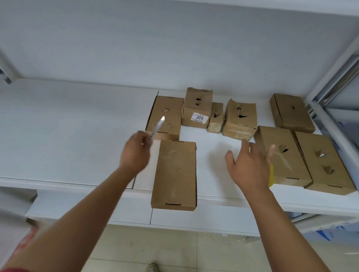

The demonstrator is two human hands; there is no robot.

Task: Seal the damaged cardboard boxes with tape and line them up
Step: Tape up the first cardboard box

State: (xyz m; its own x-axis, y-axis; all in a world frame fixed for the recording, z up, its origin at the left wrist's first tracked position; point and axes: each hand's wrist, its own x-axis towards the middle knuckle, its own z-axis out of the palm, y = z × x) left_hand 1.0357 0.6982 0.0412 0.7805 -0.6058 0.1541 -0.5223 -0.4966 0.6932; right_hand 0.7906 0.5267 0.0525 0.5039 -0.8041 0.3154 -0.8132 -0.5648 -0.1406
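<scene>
Lying between the two hands at lower centre of the frame, the long flat brown cardboard box (175, 174) runs its long axis away from the person, its near end hanging over the front lip of the white shelf board (72, 131). Its top looks glossy in patches, likely taped already, though I cannot be sure. The left hand (135, 152) sits just beside the box's far left corner, fingers curled round a thin, motion-blurred strip of clear tape or a slim tool (157, 125); which one I cannot tell. The right hand (248, 165) hovers with fingers spread and holding nothing, to the right of the box and partly over the nearer torn flat brown box (284, 159), so it seems the nearer hand for that next box. A yellow object (271, 177) peeks out behind it. More torn brown boxes (197, 107) stand at upper centre. White shelving frames the sides; pale tiled floor (190, 255) shows below.
</scene>
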